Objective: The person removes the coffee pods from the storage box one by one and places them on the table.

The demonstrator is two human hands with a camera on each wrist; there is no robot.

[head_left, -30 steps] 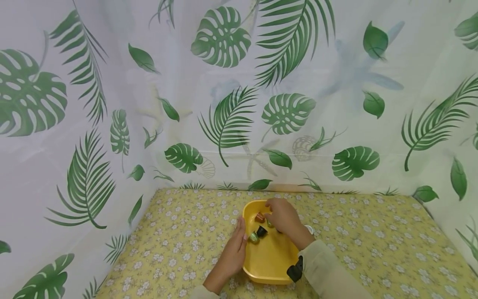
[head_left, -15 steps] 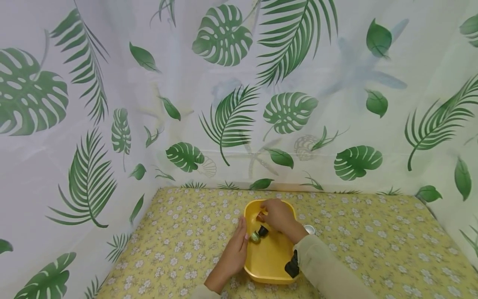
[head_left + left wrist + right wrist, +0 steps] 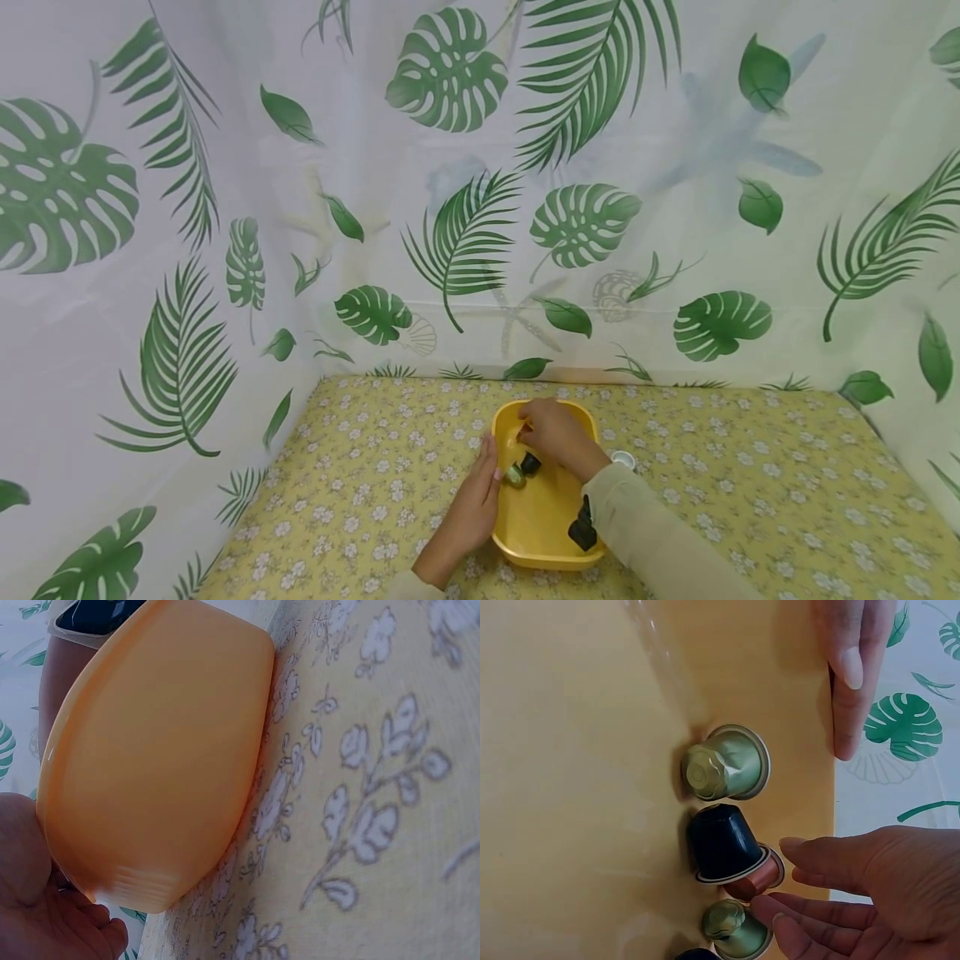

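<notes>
A yellow plastic tub (image 3: 543, 537) stands on the table with several coffee capsules inside. My left hand (image 3: 467, 510) rests along its left side, fingers straight against the outer wall and thumb at the rim (image 3: 833, 791). In the right wrist view, a light green capsule (image 3: 731, 761) and a black capsule (image 3: 724, 841) lie beside a copper capsule (image 3: 751, 883). My right hand (image 3: 558, 433) reaches in at the far end. Its thumb and fingertips are spread on either side of the copper capsule. Another green capsule (image 3: 739, 930) lies right at those fingers, with a dark one (image 3: 697, 954) partly cut off.
Beside the tub's right wall is a small white round object (image 3: 622, 460), partly behind the right sleeve (image 3: 660, 521). A flowered yellow cloth (image 3: 360, 492) covers the table. White sheeting with green leaves (image 3: 465, 358) hangs at the back and sides.
My right hand has shifted left inside the tub, from near a green capsule to over the copper capsule. The left hand stays at the tub's left side.
</notes>
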